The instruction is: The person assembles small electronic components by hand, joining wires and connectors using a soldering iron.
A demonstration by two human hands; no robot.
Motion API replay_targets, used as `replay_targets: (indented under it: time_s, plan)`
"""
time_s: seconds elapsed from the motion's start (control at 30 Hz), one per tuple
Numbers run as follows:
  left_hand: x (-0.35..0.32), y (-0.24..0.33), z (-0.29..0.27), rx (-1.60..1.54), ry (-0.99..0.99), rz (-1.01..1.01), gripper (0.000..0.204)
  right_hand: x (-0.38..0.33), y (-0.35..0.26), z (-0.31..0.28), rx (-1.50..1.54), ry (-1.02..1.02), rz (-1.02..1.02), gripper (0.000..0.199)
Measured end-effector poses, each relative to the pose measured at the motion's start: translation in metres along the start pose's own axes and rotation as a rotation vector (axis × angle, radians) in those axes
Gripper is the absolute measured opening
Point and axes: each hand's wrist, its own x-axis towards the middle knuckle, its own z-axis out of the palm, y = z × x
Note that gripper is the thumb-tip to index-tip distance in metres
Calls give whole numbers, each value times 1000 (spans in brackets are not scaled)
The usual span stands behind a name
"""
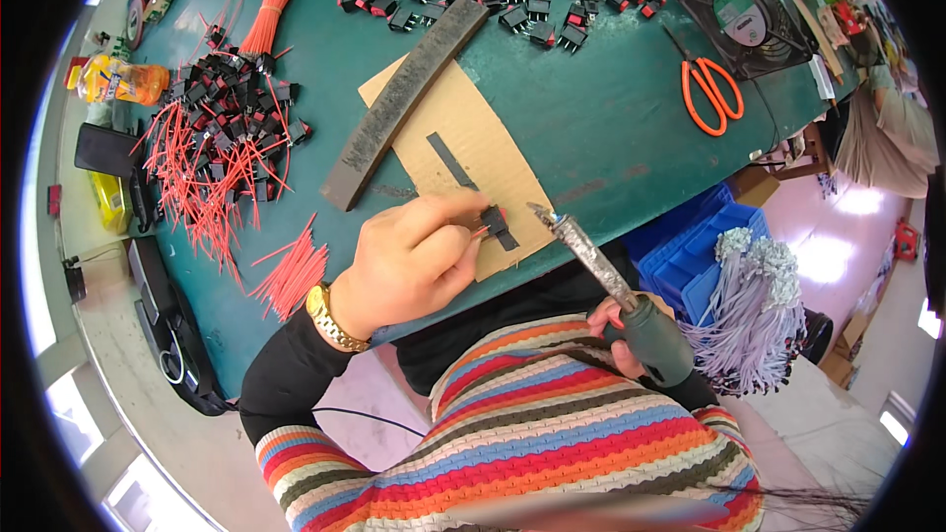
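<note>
While left fingers half-hide a pinched switch, right fingers grip the iron.

Not much packaging here: a yellow-orange plastic packet sits at the surface's far left edge, and a round green-and-white label is on the black fan's hub (far right corner).
</note>
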Motion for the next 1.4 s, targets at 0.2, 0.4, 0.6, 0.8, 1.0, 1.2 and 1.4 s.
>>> replay_targets:
  time_s: [0.2,0.4,0.6,0.8,1.0,1.2,1.4]
  plan:
    - [1,1,-6,82,32,181,16,4,9,-13,-191,-154,-418,34]
    - [9,12,-4,158,-200,331,18,0,4,-5,29,12,-334,29]
    - [7,9,1,75,-90,214,18,0,3,-6,53,33,-402,31]
    - [1,6,0,9,-30,11,17,-1,5,-10,-30,30,-422,30]
    - [1,4,0,-5,-19,0,19,0,5,-9,-49,36,-414,27]
    - [0,1,0,-57,-30,-43,22,3,-2,-1,-32,35,-326,19]
    - [-1,1,-1,-67,-5,-39,17,7,16,-12,-92,-238,-231,28]
